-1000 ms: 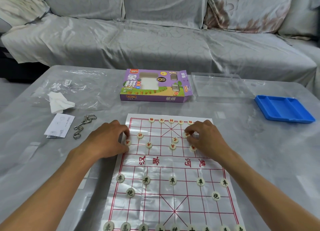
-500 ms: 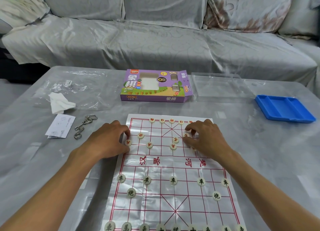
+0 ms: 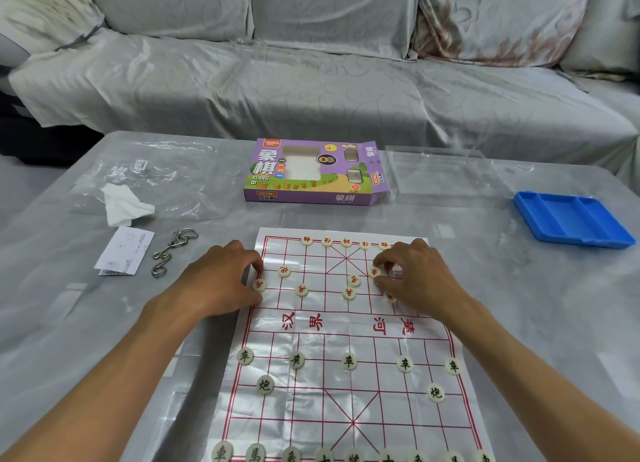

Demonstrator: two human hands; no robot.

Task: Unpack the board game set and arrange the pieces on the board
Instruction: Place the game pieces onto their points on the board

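Head view: both hands' fingers (image 3: 381, 261) pinched around red pieces (image 3: 373, 272).

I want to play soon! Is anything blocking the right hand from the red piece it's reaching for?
No. The right hand already has its fingertips around the red piece, touching or nearly so, with nothing between them. Other red pieces lie close by on the board, just beside it.

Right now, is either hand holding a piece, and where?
Right hand pinches a red-marked piece by its rim, flat on the board. Left hand only touches the edge piece; no clear grip.
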